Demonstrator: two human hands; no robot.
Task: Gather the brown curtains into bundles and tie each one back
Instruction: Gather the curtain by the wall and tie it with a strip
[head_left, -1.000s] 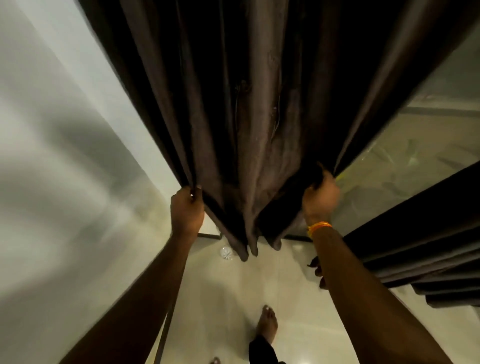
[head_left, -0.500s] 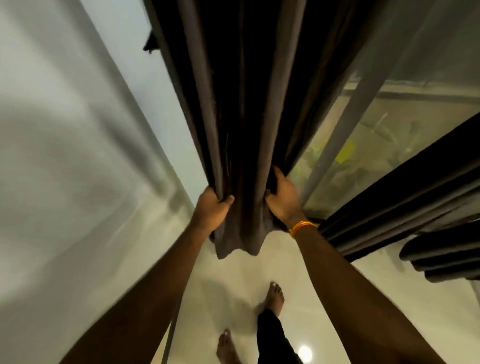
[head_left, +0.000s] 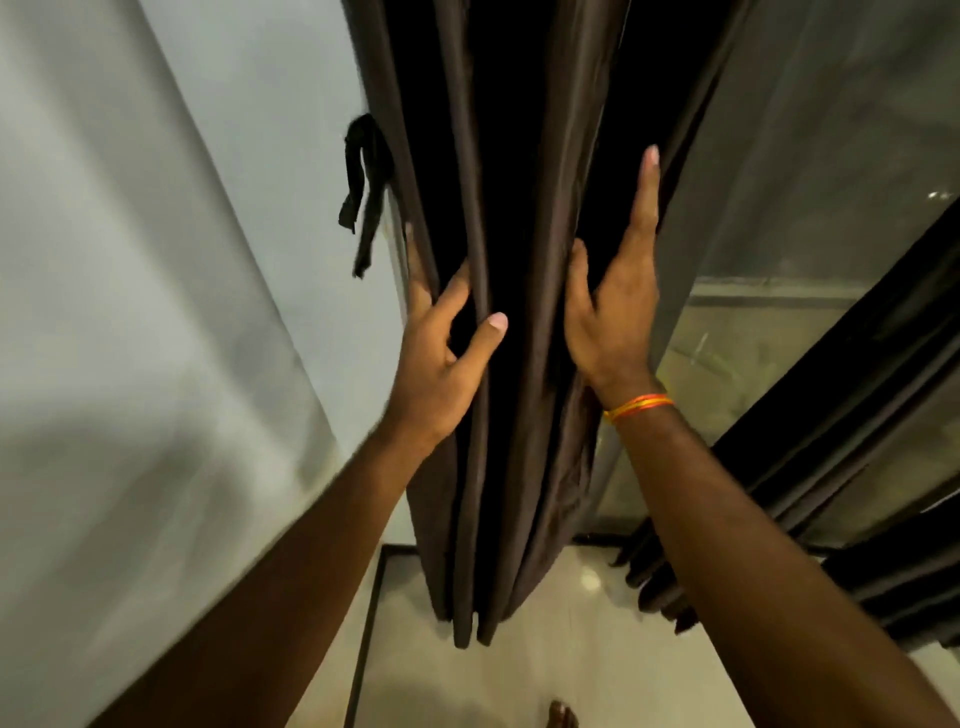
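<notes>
Your left hand (head_left: 441, 364) curls round the gathered brown curtain (head_left: 519, 197) beside the wall while your right hand (head_left: 613, 322) presses its window side, forefinger straight, others hidden, perhaps curled, narrowing it for the dangling tie-back (head_left: 363, 192).

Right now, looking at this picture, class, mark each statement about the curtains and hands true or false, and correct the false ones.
1. The left hand and the right hand are on the same curtain. True.
2. The orange wristband sits on the left wrist. False: it is on the right wrist.
3. The strap is tied round the curtain. False: it hangs loose beside the curtain, by the wall.
4. A second curtain hangs further right. True.
</notes>
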